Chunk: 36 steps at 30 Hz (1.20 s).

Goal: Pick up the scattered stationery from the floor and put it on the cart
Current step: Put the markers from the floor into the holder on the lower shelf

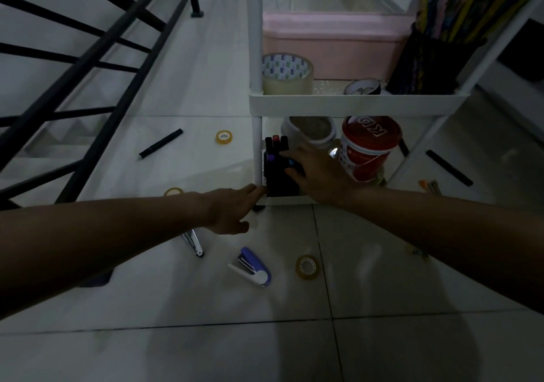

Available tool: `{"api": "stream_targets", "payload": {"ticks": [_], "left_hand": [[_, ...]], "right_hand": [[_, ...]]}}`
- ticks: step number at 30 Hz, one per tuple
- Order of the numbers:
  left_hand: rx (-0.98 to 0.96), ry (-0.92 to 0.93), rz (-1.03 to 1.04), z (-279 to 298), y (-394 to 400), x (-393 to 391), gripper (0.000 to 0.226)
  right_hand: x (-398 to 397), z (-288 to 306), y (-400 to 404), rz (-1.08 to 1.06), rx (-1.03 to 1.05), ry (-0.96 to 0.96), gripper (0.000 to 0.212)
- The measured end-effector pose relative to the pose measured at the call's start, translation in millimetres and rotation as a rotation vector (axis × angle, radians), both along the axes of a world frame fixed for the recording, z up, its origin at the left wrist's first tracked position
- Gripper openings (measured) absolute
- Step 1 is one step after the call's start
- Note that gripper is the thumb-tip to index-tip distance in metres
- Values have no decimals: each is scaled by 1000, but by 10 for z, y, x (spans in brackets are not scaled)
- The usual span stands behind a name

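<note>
Nearest on the floor [382,308] lie a stapler [251,266] and a small tape roll [307,267], still to collect; the left hand [232,212] reaches flat, fingers straight, against the cart [353,103] at its bottom corner, steadying it; the right hand [316,172] curls round a dark marker holder [278,165] on the bottom shelf; he should seat it fully behind the lip before letting go. Farther off, a black pen [161,143] and another roll [223,137] wait; dim light hides the fingertips and the holder's base.
</note>
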<state>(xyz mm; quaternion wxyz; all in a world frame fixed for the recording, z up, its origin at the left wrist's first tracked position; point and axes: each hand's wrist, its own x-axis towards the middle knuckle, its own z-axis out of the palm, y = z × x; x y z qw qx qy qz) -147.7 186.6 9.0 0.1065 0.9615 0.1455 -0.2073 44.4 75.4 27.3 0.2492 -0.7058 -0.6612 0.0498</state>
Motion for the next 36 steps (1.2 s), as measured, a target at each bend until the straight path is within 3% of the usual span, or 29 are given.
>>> {"api": "stream_targets", "payload": {"ticks": [5, 10, 17, 26, 34, 36], "left_hand": [[-3, -25, -11, -37, 45, -44, 89], [6, -17, -1, -51, 134, -99, 77], [17, 95, 31, -102, 339, -278, 45], [149, 119, 194, -319, 1038, -592, 38], [353, 111, 370, -587, 1682, -779, 58], [388, 117, 407, -638, 1841, -806, 62]], "right_hand": [[-66, -43, -56, -25, 105, -51, 55], [-250, 16, -115, 144, 327, -403, 35], [-669, -149, 76, 592, -17, -419, 27], [-1040, -447, 717, 375, -142, -321, 39], [-1348, -814, 1348, 167, -154, -270, 52], [-1424, -921, 1461, 101, -187, -171, 52]]}}
